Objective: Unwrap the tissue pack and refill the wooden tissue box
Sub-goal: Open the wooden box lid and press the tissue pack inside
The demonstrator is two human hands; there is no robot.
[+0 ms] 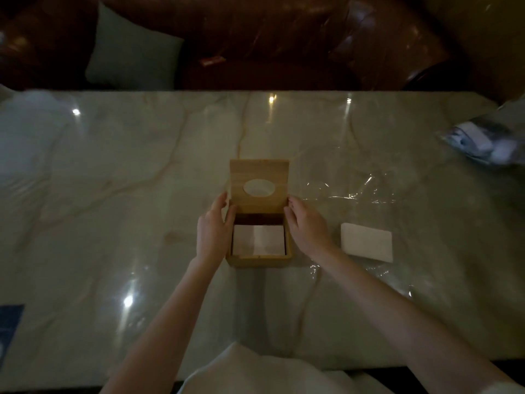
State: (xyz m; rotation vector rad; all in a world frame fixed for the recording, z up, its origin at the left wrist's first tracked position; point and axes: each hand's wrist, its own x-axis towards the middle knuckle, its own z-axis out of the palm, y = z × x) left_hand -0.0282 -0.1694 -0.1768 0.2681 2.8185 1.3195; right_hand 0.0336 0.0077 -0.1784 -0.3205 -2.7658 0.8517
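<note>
The wooden tissue box (259, 260) stands at the middle of the marble table with its hinged lid (259, 172) raised; the lid has an oval hole. White tissues (259, 240) lie inside the box. My left hand (214, 231) rests against the box's left side, fingers reaching up beside the lid. My right hand (305, 226) touches the right side near the hinge, fingers loosely curved. A second white stack of tissues (367, 242) lies on the table to the right of the box. Clear plastic wrap (349, 191) lies crumpled beyond it.
The marble table (142, 223) has a brown leather sofa (270, 38) with a grey cushion (130, 49) behind it. A plastic bag of white items (488, 140) sits at the far right. White fabric (25, 143) lies at the left edge.
</note>
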